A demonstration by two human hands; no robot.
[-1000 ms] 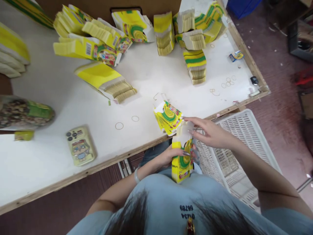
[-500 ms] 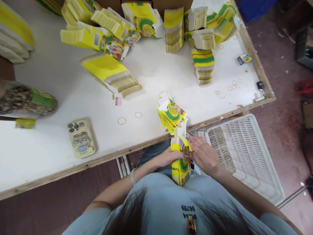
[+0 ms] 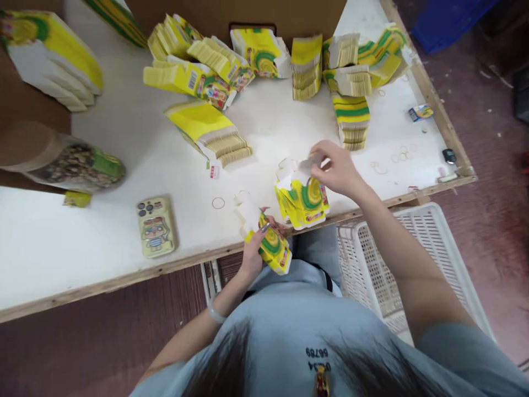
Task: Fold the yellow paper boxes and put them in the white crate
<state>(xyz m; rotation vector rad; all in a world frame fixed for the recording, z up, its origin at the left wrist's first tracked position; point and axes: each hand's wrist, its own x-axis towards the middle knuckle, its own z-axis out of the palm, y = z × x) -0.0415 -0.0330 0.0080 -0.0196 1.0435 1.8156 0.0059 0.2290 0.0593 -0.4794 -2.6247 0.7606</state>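
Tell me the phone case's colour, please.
The phone case is pale yellow, best seen in the head view.

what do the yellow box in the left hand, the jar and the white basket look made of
Yellow box in the left hand: thin card, probably, brightly printed, with pale folding flaps. Jar: clear, smooth plastic or glass; the contents show through. White basket: probably moulded plastic, dull finish, regular slots.
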